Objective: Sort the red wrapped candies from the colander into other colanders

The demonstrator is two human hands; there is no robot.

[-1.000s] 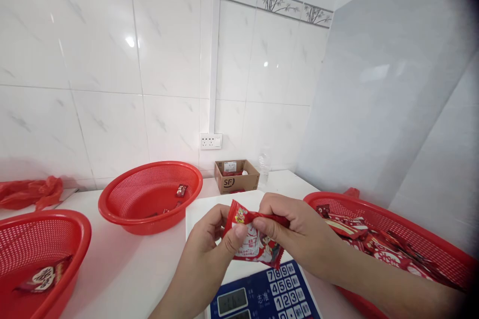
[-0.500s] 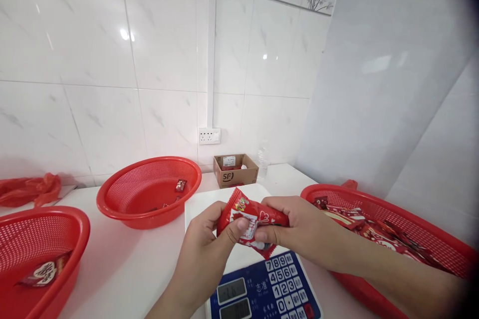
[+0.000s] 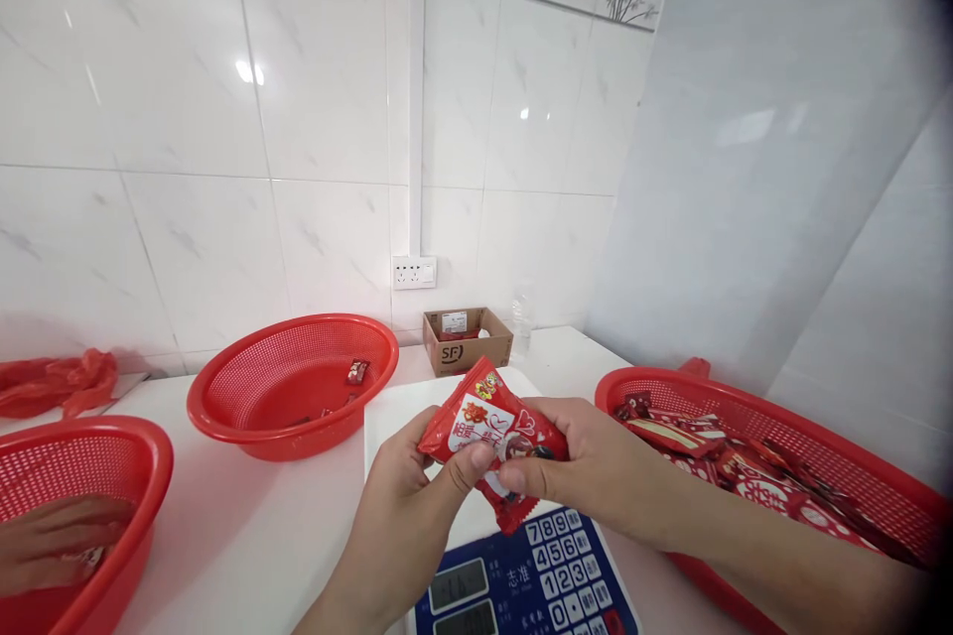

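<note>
Between my two hands is a red snack packet (image 3: 476, 422) with printed white characters and cartoon figures, held tilted. My left hand (image 3: 417, 486) grips its left side, thumb pressed on the front. On the right side my right hand (image 3: 558, 451) closes round it, its thumb also on the front. Below the packet is a blue-panelled digital scale (image 3: 513, 580) with number keys and a display. The white weighing plate (image 3: 387, 417) lies behind and partly under my hands.
To the right stands a red basket (image 3: 617, 382) heaped with red packets (image 3: 745, 476). A second red basket (image 3: 290, 442) holds a few small sweets. Into a third red basket (image 3: 149, 446), another person's hand (image 3: 60, 546) reaches. A cardboard box (image 3: 476, 352) stands at the wall.
The packet has turned in my hands, so more of its printed front shows. Another person's hand has come into the left basket, over the packet there.
</note>
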